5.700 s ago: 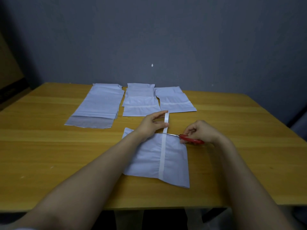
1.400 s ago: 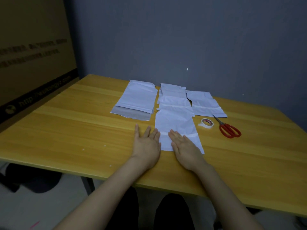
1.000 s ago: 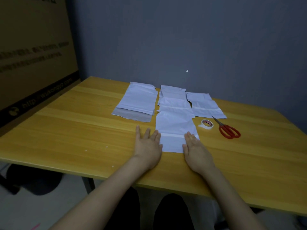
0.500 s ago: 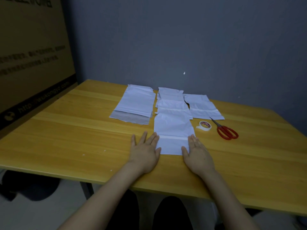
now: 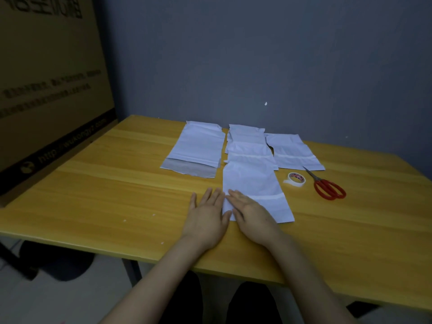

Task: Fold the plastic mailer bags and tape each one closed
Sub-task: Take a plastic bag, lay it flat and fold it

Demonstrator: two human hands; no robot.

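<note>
1. Shifted left since a moment ago: right hand point(image 5: 251, 215), flat, smoothing the taped near mailer point(image 5: 252, 183); left hand point(image 5: 207, 216) flat on the desk point(image 5: 117, 195), empty.
2. Beyond: tape roll point(image 5: 296, 179), scissors point(image 5: 327, 187), laid aside.
3. Farthest: middle mailer point(image 5: 249, 146), right mailer point(image 5: 289, 152) taped; left mailer point(image 5: 198, 148) unfolded, likely remaining.

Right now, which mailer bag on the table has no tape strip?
The far-left bag: its grey flap lies open, while the near bag, the middle one and the right one each show a tape strip.
</note>
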